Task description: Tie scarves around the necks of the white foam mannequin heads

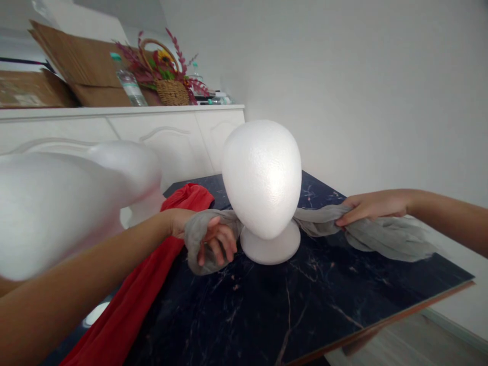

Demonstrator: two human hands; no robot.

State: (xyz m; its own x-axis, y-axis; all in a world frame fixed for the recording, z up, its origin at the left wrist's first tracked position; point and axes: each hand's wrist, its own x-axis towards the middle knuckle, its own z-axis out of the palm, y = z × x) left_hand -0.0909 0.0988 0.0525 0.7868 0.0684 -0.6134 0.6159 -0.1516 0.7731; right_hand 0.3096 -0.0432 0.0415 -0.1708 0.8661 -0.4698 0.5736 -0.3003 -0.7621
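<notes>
A white foam head form (pixel 263 178) stands upright on its round base on a dark marbled table (pixel 259 310). Behind its neck passes a grey scarf (pixel 320 219), showing on both sides. At the left of the base, the scarf loops over my left hand (pixel 215 241), whose fingers are slightly curled and spread, palm partly showing. Right of the form, my right hand (pixel 366 207) pinches the scarf between thumb and fingers, with the loose end hanging past it onto the table.
A red cloth (pixel 152 284) lies along the table's left side. Large white rounded forms (pixel 57 203) stand at the left. Behind is a white cabinet (pixel 168 147) bearing cardboard boxes (pixel 91 66), a bottle (pixel 129 84) and a flower basket (pixel 172 92). The table's edge is at the right.
</notes>
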